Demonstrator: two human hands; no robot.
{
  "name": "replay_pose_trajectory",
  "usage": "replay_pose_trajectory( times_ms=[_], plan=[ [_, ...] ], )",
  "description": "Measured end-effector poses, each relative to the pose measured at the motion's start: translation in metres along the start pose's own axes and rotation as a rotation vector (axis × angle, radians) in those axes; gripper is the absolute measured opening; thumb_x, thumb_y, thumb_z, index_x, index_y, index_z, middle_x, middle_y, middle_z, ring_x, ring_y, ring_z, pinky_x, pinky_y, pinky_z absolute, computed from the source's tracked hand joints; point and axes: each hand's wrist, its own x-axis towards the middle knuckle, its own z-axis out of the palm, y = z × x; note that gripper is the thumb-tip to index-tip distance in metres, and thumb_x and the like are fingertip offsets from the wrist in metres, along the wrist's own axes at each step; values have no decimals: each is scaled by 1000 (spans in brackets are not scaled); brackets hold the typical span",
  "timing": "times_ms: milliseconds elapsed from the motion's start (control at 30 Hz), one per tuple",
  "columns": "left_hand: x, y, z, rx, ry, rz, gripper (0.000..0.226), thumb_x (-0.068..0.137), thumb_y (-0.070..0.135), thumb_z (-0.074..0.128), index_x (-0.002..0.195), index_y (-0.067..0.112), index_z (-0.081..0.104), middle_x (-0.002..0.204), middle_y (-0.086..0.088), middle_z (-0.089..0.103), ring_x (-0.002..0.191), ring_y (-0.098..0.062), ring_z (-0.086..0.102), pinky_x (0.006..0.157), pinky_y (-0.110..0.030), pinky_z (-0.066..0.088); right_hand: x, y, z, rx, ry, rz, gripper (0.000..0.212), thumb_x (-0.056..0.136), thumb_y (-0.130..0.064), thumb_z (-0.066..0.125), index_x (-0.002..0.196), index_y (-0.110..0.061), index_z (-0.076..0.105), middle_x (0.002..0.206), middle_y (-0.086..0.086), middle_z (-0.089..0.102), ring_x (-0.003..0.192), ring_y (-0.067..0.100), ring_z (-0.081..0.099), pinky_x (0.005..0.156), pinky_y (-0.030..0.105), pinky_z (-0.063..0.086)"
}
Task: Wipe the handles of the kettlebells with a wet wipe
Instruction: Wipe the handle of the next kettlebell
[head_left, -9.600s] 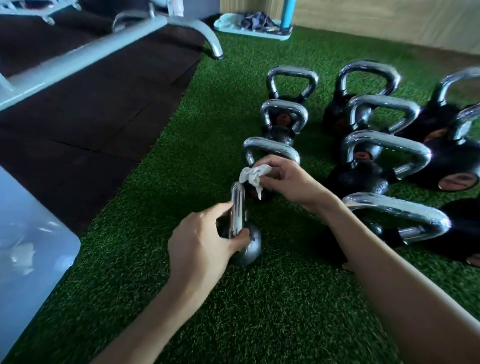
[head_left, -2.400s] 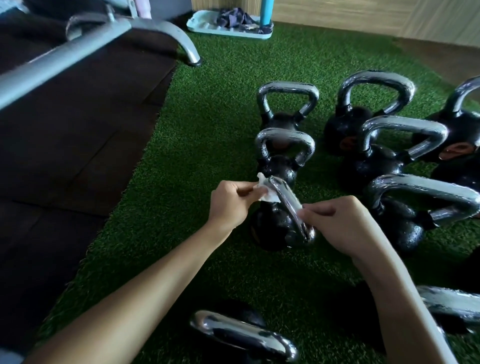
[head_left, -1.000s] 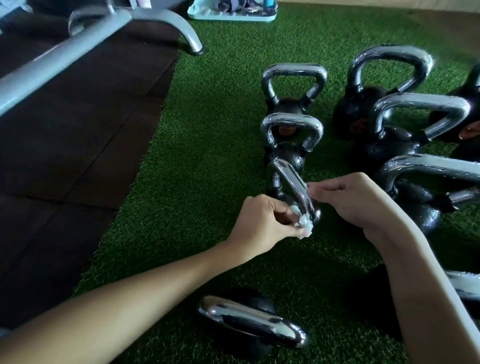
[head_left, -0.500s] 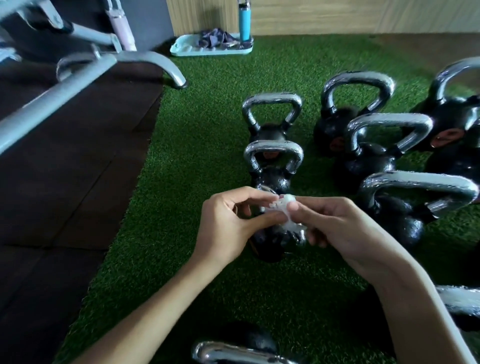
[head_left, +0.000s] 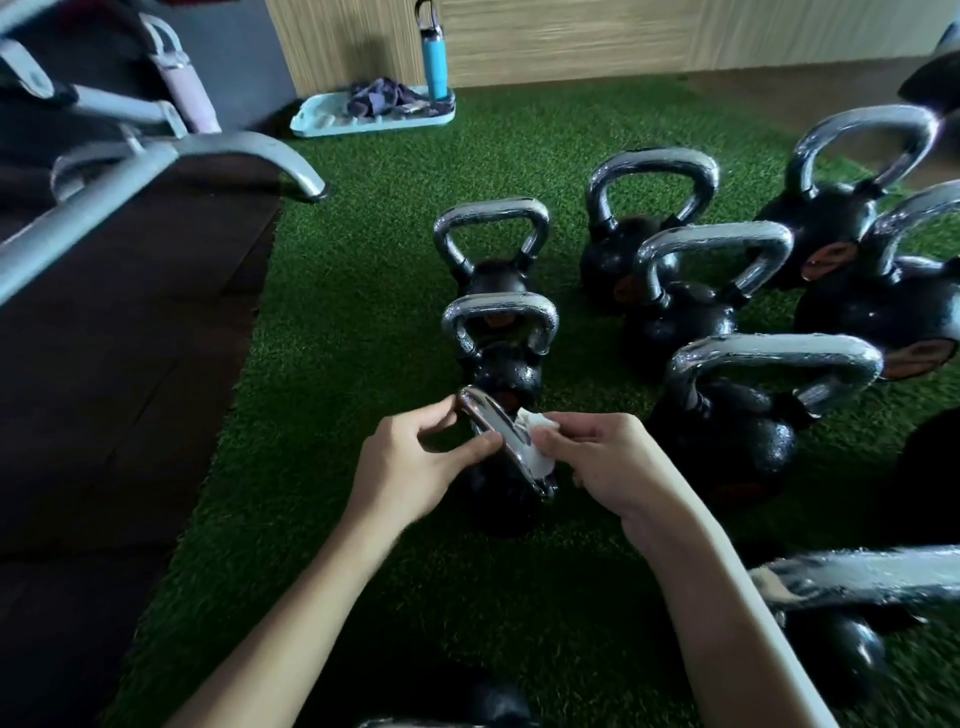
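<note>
A small black kettlebell with a chrome handle stands on the green turf in front of me. My left hand pinches that handle from the left with thumb and fingers. My right hand pinches a crumpled white wet wipe and presses it against the right side of the handle. Two more small kettlebells stand in a row behind it.
Several larger kettlebells stand on the right, one handle close to my right forearm. A grey machine frame crosses dark rubber flooring at left. A teal tray and blue bottle sit by the back wall.
The wipe has passed from my left hand to my right hand. My left hand now holds the bare handle while the right rubs the wipe along its right side.
</note>
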Motion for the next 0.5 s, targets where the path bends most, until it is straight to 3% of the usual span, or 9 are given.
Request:
replay_pose_trajectory(
  times_ms=[67, 133, 200, 267, 367, 433, 500],
  plan=[
    [-2, -10, -5, -172, -33, -29, 81, 58, 64, 82, 132, 35, 66, 121, 20, 71, 119, 6, 60, 110, -25, 42, -3, 3, 9, 22, -43, -9, 11, 86, -25, 79, 94, -32, 79, 77, -10, 77, 70, -2, 72, 68, 18, 58],
    [-6, -21, -15, -283, -73, -33, 66, 61, 52, 83, 124, 34, 72, 116, 22, 72, 115, 9, 62, 112, -26, 40, -6, 5, 23, -19, -114, -28, 17, 85, -26, 80, 77, -40, 77, 79, -9, 78, 82, 11, 76, 82, 33, 59],
    [-12, -36, -27, -357, -112, -58, 63, 65, 41, 84, 126, 30, 71, 122, 16, 72, 120, 5, 61, 116, -30, 37, -7, 8, 38, -66, -194, -46, 12, 85, -28, 79, 83, -39, 80, 82, -6, 79, 89, 22, 75, 80, 39, 57],
    [-18, -51, -38, -396, -127, -96, 65, 68, 34, 84, 131, 26, 68, 123, 12, 72, 121, 3, 61, 115, -32, 37, -6, 10, 52, -94, -276, -36, 12, 86, -27, 78, 96, -33, 81, 85, -4, 79, 90, 23, 75, 82, 42, 58],
    [-26, -68, -44, -467, -130, -104, 60, 72, 19, 81, 130, 24, 66, 119, 6, 74, 119, -2, 64, 105, -23, 47, 2, 17, 63, -74, -374, 12, 12, 88, -23, 77, 97, -27, 81, 86, 1, 79, 87, 25, 75, 81, 40, 59],
    [-27, -75, -40, -509, -116, -85, 58, 73, 11, 78, 128, 23, 65, 118, 3, 75, 117, -4, 66, 93, -14, 52, 15, 20, 64, -50, -282, 12, 18, 85, -25, 79, 103, -26, 79, 86, -2, 79, 81, 19, 75, 76, 37, 58],
    [-26, -78, -34, -542, -103, -62, 59, 73, 8, 76, 130, 20, 64, 118, 2, 75, 115, -6, 67, 89, -13, 53, 33, 24, 64, -108, -59, -58, 24, 82, -30, 82, 105, -27, 79, 85, -8, 78, 80, 10, 73, 76, 34, 57]
  ],
)
